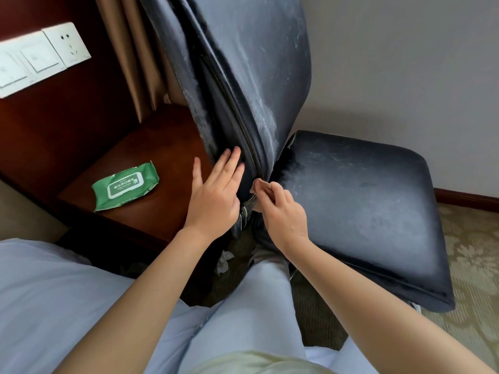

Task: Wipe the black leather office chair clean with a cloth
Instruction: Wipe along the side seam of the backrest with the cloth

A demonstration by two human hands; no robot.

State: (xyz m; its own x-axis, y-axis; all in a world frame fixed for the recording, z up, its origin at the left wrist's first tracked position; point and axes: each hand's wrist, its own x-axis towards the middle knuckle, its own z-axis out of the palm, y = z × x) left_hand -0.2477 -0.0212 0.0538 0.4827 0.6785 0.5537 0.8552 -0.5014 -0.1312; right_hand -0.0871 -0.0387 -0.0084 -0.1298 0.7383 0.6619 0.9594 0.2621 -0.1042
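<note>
Black leather office chair [359, 201], frame centre: left hand [216, 195] flat, open against its backrest; right hand [283, 211] pinches a small tan cloth [260, 186].

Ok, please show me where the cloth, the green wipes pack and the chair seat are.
cloth [259, 186]: head view, on the crumpled part above the right hand's fingers.
green wipes pack [125, 186]: head view, on its white lid label.
chair seat [359, 209]: head view, on the middle of the dusty cushion.
</note>
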